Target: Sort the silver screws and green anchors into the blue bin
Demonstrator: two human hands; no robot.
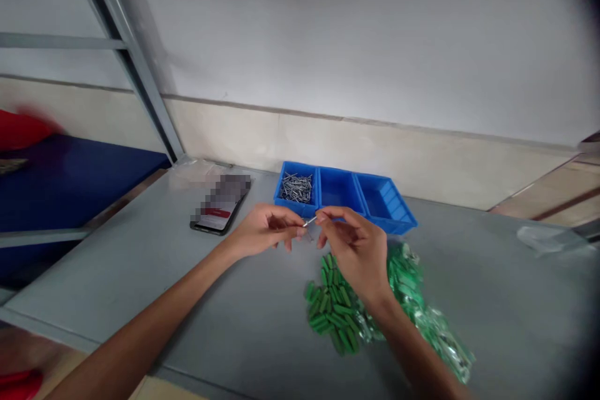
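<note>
My left hand point(267, 231) and my right hand point(354, 250) meet over the grey table point(140, 262), just in front of a blue bin. Both pinch one small silvery screw point(309, 221) between their fingertips, each at one end. Under my right hand lies a heap of green wall plugs point(330, 312), with a clear plastic bag of green pieces point(422, 312) beside it. The blue three-part bin point(344, 197) stands behind the hands; its left compartment holds several metal screws point(296, 187).
A phone point(220, 205) lies on the table to the left of the bin. A clear plastic wrapper point(548, 239) sits at the far right. A metal frame post point(131, 56) rises at the table's back left, with a dark blue surface point(60, 181) beyond.
</note>
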